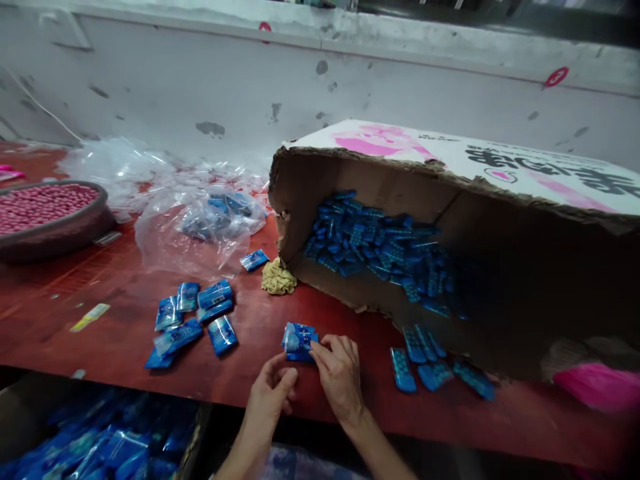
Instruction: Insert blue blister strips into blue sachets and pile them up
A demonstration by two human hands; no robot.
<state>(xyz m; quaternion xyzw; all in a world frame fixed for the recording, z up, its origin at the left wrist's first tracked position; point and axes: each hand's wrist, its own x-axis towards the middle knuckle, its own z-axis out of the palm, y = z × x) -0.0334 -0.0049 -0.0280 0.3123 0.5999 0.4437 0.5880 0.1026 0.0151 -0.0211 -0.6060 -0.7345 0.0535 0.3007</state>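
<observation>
Blue packets lie on a red table before a blotched wall.

From my remote station, with the table's front-centre sachets as hub, I have a carton holding packets at two o'clock, plastic bag at eleven, basin at ten.

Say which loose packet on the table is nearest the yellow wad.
The lone packet left of the wad; the others lie nearer the front edge of the table.
</observation>
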